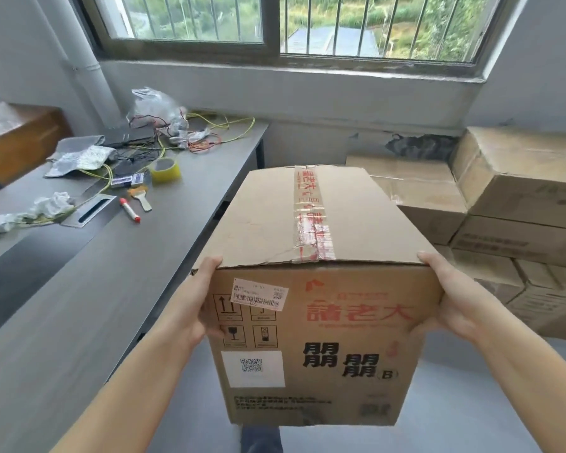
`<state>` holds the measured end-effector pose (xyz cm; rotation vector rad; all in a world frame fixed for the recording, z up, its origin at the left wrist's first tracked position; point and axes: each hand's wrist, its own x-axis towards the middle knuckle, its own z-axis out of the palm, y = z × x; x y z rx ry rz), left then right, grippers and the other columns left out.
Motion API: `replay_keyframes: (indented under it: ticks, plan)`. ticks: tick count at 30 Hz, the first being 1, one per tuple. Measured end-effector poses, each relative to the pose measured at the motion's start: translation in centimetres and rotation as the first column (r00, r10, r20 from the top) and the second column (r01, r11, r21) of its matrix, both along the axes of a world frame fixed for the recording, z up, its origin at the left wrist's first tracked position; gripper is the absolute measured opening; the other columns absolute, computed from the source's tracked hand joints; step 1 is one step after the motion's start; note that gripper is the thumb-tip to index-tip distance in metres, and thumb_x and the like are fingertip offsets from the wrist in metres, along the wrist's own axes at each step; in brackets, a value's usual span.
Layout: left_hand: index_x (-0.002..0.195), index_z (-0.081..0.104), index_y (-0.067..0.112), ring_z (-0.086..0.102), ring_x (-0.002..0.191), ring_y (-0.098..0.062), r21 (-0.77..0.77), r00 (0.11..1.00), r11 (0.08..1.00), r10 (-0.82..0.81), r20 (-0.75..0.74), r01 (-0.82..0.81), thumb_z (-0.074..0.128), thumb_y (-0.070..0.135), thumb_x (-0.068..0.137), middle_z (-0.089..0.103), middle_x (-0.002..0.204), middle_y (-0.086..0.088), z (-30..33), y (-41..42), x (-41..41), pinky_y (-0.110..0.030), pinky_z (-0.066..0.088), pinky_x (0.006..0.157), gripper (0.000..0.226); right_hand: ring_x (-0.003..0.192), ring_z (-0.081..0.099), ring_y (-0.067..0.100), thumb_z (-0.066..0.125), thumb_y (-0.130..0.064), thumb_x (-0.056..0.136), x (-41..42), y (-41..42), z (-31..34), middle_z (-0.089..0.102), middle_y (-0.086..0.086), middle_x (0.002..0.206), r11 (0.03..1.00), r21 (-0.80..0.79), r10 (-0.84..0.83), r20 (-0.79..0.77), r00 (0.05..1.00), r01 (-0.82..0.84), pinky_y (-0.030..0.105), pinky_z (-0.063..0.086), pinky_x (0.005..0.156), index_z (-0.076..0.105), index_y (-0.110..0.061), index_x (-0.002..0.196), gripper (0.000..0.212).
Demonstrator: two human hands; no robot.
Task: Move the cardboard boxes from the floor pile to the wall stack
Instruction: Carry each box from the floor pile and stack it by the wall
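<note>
I carry a tall cardboard box (321, 322) in mid-air in front of me. Red printed tape runs along its top, and its near face bears red and black characters, a barcode label and a QR sticker. My left hand (193, 305) grips its upper left corner, thumb on the top edge. My right hand (451, 299) grips the upper right corner the same way. Behind the box, against the wall under the window, stands the stack of cardboard boxes (520, 197), piled higher at the right.
A long grey table (89, 289) runs along my left, close to the box. On it lie wires, a plastic bag (154, 106), a yellow tape roll (165, 170), a red marker (129, 209) and rags. A barred window (275, 24) spans the far wall. Grey floor below.
</note>
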<state>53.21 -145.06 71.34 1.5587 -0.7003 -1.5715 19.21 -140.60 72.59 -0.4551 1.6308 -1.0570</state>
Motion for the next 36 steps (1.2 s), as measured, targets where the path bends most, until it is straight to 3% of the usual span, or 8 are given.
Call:
replay_keyframes:
  ticks: [6, 14, 21, 23, 27, 30, 34, 36]
  plan:
    - [0.09, 0.061, 0.026, 0.068, 0.067, -0.025, -0.06, 1.0, 0.998, -0.026, -0.011, 0.025, 0.052, 0.05, 0.087, 0.072, 0.064, 0.0, 0.1, -14.1, 0.1, -0.063, 0.051, 0.06, 0.026, 0.108, 0.055, 0.041, 0.05, -0.044, 0.093, 0.2, -12.9, 0.4, 0.059, 0.01, 0.123, 0.998, -0.06, -0.03, 0.003, 1.0, 0.03, 0.079, 0.041, 0.072, 0.056, -0.034, 0.119, 0.029]
    - [0.084, 0.058, 0.025, 0.066, 0.046, -0.013, -0.112, 0.994, 0.988, -0.103, 0.022, 0.105, 0.051, 0.049, 0.088, 0.066, 0.053, 0.003, 1.9, -34.4, 0.2, -0.05, 0.052, 0.061, 0.025, 0.098, 0.059, 0.038, 0.047, -0.044, 0.094, 1.6, -29.3, 1.2, 0.061, 0.011, 0.107, 0.987, -0.132, -0.095, 0.006, 0.995, 0.095, 0.066, 0.05, 0.069, 0.056, -0.026, 0.118, 0.031]
    - [0.094, 0.057, 0.021, 0.066, 0.058, -0.017, -0.096, 0.984, 0.98, -0.176, -0.008, 0.175, 0.051, 0.045, 0.089, 0.068, 0.062, 0.001, -0.7, -46.1, -2.0, -0.042, 0.053, 0.061, 0.025, 0.096, 0.058, 0.037, 0.046, -0.043, 0.093, 0.5, -39.8, -2.5, 0.059, 0.011, 0.102, 0.97, -0.217, -0.109, 0.028, 0.994, 0.112, 0.06, 0.052, 0.056, 0.057, -0.03, 0.109, 0.024]
    - [0.104, 0.057, 0.017, 0.063, 0.065, -0.018, -0.093, 0.987, 0.984, -0.159, -0.037, 0.155, 0.049, 0.038, 0.093, 0.067, 0.072, -0.003, -2.7, -47.9, -2.9, -0.036, 0.049, 0.063, 0.025, 0.097, 0.058, 0.035, 0.044, -0.04, 0.095, 0.1, -42.2, -4.7, 0.061, 0.01, 0.105, 0.968, -0.231, -0.097, 0.036, 0.995, 0.103, 0.058, 0.052, 0.061, 0.055, -0.032, 0.117, 0.026]
    - [0.13, 0.05, 0.012, 0.06, 0.097, -0.028, -0.029, 0.994, 0.999, -0.045, -0.096, 0.043, 0.045, 0.026, 0.1, 0.063, 0.119, -0.014, -8.6, -48.3, -3.7, -0.035, 0.049, 0.069, 0.034, 0.116, 0.057, 0.024, 0.044, -0.017, 0.099, 0.0, -44.5, -11.1, 0.062, 0.004, 0.127, 0.96, -0.253, -0.118, 0.006, 0.993, 0.116, 0.053, 0.044, 0.101, 0.052, -0.032, 0.127, 0.033]
    - [0.111, 0.057, 0.028, 0.065, 0.089, -0.025, 0.116, 0.99, 0.986, -0.11, -0.089, 0.12, 0.046, 0.04, 0.097, 0.07, 0.105, 0.0, -10.6, -48.3, -3.9, -0.04, 0.054, 0.055, 0.021, 0.117, 0.058, 0.023, 0.047, -0.016, 0.099, -0.9, -44.8, -14.4, 0.063, 0.002, 0.127, 0.96, -0.204, -0.195, 0.02, 0.981, 0.195, 0.05, 0.042, 0.104, 0.051, -0.027, 0.134, 0.036]
    - [0.106, 0.059, 0.024, 0.066, 0.087, -0.025, 0.117, 0.984, 0.98, -0.149, -0.097, 0.16, 0.047, 0.038, 0.098, 0.071, 0.1, -0.002, -10.9, -52.3, -5.3, -0.046, 0.054, 0.068, 0.021, 0.107, 0.061, 0.008, 0.048, -0.02, 0.1, -3.1, -47.7, -14.7, 0.061, -0.003, 0.129, 0.965, -0.18, -0.183, 0.068, 0.981, 0.192, 0.036, 0.049, 0.092, 0.044, -0.023, 0.141, 0.041]
    - [0.102, 0.059, 0.02, 0.064, 0.082, -0.022, 0.074, 0.991, 0.994, -0.066, -0.119, 0.075, 0.047, 0.033, 0.098, 0.069, 0.097, -0.002, -10.8, -54.5, -6.6, -0.042, 0.052, 0.07, 0.018, 0.117, 0.057, 0.015, 0.047, -0.021, 0.1, -3.9, -49.7, -14.4, 0.057, 0.0, 0.135, 0.965, -0.2, -0.161, 0.066, 0.985, 0.172, 0.041, 0.046, 0.1, 0.039, -0.02, 0.145, 0.045]
